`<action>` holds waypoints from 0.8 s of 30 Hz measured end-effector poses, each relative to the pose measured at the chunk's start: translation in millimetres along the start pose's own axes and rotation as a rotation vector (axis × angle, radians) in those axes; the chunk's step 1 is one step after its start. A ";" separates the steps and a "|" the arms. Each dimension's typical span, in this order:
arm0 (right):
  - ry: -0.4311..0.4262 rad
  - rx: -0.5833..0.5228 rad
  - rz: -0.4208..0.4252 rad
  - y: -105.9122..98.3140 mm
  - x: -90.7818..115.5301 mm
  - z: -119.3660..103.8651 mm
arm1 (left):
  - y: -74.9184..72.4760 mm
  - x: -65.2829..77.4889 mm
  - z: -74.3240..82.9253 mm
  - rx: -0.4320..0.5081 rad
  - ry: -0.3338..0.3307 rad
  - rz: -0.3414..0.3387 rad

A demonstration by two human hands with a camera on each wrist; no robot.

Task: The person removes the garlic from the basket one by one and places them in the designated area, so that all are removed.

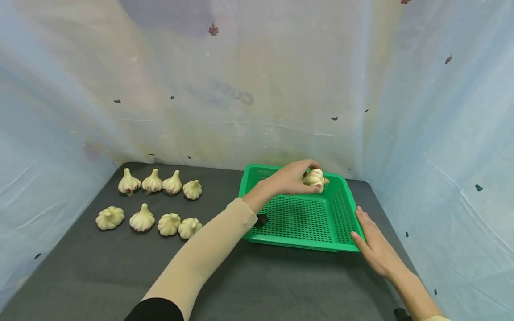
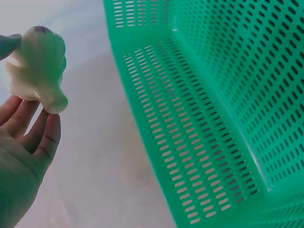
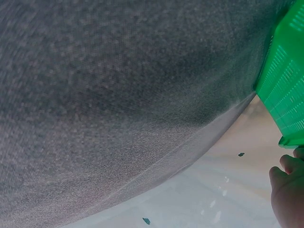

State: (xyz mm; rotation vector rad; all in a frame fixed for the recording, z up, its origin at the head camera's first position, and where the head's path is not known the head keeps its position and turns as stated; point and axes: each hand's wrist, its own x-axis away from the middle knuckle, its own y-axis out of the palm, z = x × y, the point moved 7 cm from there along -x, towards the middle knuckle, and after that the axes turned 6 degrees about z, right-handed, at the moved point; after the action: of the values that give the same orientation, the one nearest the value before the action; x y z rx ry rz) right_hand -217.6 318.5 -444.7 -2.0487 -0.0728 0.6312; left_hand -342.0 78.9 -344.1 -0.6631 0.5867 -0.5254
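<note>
In the head view, my left hand (image 1: 295,177) holds a garlic bulb (image 1: 315,179) between thumb and fingers, over the far right part of a green plastic basket (image 1: 299,245). The left wrist view shows the same garlic bulb (image 2: 38,64) pinched by the left hand (image 2: 21,156), its stubby stem pointing toward the fingertips. On the basket's right side, my right hand (image 1: 375,245) rests with its fingers extended along the outer wall and its thumb at the rim. The right wrist view catches this hand (image 3: 289,190) at the basket edge (image 3: 292,141).
Several garlic bulbs stand in two rows left of the basket, among them an upright bulb (image 1: 142,218) in the near row and another (image 1: 129,182) in the far row. A dark cloth (image 1: 257,285) covers the table. Pale plastic sheeting (image 1: 257,111) hangs behind and at both sides.
</note>
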 end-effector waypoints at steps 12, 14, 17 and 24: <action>0.005 -0.009 -0.001 -0.4 -0.6 -0.8 | -42.1 21.8 1.0 0.076 -0.010 0.097; 0.011 -0.011 -0.007 -0.2 -1.4 -0.5 | -48.3 25.4 -0.8 0.076 0.004 0.110; 0.019 -0.012 -0.014 0.2 -1.8 0.0 | -57.0 32.0 -6.3 0.077 0.011 0.132; 0.014 -0.017 -0.010 0.4 -0.7 0.5 | -77.1 47.9 -23.2 0.078 -0.017 0.182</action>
State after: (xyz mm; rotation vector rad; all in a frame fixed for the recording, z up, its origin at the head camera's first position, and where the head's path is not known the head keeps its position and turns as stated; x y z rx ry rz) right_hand -218.5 318.4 -444.9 -2.0672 -0.0804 0.6122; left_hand -342.8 -12.0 -321.3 -0.5339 0.6011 -0.3703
